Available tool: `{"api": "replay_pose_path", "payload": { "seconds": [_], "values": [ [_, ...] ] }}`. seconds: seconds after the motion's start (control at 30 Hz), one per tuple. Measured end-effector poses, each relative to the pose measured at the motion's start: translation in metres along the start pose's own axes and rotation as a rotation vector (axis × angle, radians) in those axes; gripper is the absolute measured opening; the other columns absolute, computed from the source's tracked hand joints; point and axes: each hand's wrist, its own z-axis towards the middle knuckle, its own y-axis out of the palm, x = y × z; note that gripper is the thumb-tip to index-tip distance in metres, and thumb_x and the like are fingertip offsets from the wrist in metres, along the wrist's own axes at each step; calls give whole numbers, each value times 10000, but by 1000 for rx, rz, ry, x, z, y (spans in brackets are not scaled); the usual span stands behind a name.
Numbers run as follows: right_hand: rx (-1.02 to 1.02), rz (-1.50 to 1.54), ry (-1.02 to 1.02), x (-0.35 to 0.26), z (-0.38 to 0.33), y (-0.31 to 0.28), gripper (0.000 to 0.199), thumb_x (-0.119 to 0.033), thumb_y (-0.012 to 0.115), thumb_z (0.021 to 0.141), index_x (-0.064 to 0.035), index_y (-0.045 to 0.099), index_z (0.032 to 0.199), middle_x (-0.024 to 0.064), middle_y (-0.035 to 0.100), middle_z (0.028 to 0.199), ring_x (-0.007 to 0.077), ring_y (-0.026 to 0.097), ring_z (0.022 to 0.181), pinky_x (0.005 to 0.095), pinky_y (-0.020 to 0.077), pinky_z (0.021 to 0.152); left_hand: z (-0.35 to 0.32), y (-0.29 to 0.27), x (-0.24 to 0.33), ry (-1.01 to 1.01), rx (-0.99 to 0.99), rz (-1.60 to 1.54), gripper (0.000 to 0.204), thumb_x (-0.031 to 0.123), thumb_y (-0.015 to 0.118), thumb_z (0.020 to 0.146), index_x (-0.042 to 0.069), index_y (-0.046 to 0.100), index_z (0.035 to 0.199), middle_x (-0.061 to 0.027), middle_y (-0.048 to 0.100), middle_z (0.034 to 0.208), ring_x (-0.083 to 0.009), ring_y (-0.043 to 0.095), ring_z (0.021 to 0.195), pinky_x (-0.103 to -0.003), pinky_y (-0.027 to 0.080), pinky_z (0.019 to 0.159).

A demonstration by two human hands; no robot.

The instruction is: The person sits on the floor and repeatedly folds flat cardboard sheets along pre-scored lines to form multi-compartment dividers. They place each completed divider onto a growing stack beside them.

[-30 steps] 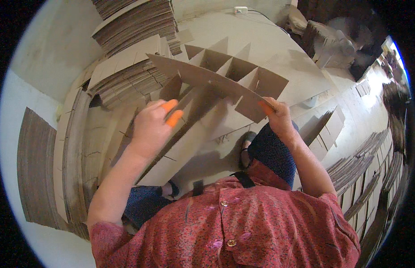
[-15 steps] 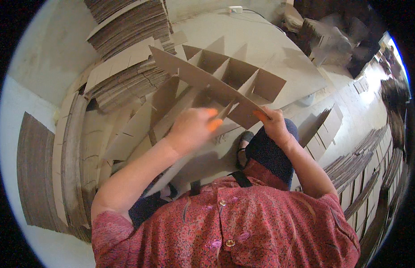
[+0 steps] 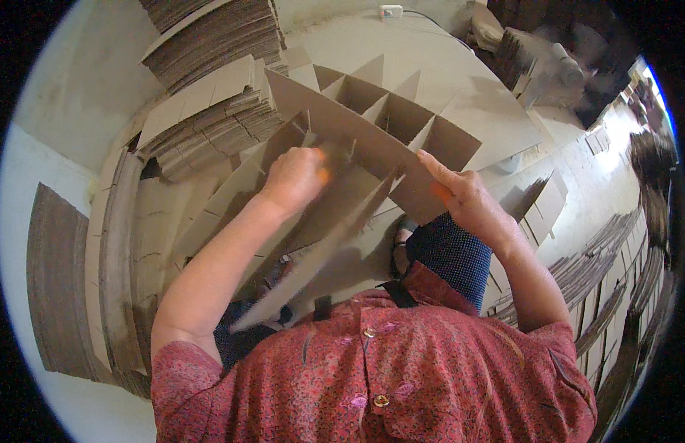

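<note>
I hold a cardboard divider grid (image 3: 401,125) up in front of my chest, its open cells facing away from me and a bit to the right. My right hand (image 3: 468,199) is clamped on the near right corner of its long front strip, thumb on my side and fingers (image 3: 437,166) stretched along the top edge. My left hand (image 3: 294,177) is closed around the far end of a loose cardboard strip (image 3: 320,251), which slants from that hand down toward my left knee; its upper end meets the grid's front strip near the middle. My 2 hands are apart, 1 at each end of the front strip's near half. Whether the loose strip is seated in a slot I cannot tell; my knuckles hide the joint.

Far left, 2 tall stacks of flat cardboard strips (image 3: 210,118) lean against each other, just beyond the grid. More flat sheets (image 3: 136,221) lie spread on the floor to my left, under my left forearm. A dark corrugated sheet (image 3: 54,280) lies at the left edge. On the right, further piles of strips (image 3: 601,280) run along the floor, well apart from my hands.
</note>
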Motion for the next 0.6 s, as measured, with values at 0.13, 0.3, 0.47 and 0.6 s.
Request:
{"api": "replay_pose_path", "payload": {
  "seconds": [0.13,0.3,0.47,0.6],
  "values": [
    [-15,-9,-54,14,-1,7,540,16,493,824,-131,382,1332,261,548,785,389,549,648,379,458,645,0,-4,7,25,-108,-198,257,204,671,735,-37,589,772,-209,567,651,-342,573,631,-423,430,580],
    [-58,0,77,6,4,7,553,12,495,819,-126,367,1339,264,547,812,404,542,680,385,453,664,0,-24,-18,234,625,91,289,264,666,769,-16,630,827,-174,619,742,-342,562,670,-401,454,648],
    [-12,9,-24,13,4,10,544,-7,504,825,-136,370,1336,268,546,814,419,535,694,397,451,669,18,-41,-57,-127,29,5,280,193,644,787,-21,604,963,-163,630,826,-257,585,729,-364,451,665],
    [39,4,-56,18,3,18,539,-15,510,829,-142,374,1335,270,545,819,422,532,698,394,453,672,28,-30,-77,-100,-226,-280,283,119,603,796,-30,575,1035,-143,626,848,-174,567,774,-335,453,669]
  ]
}}
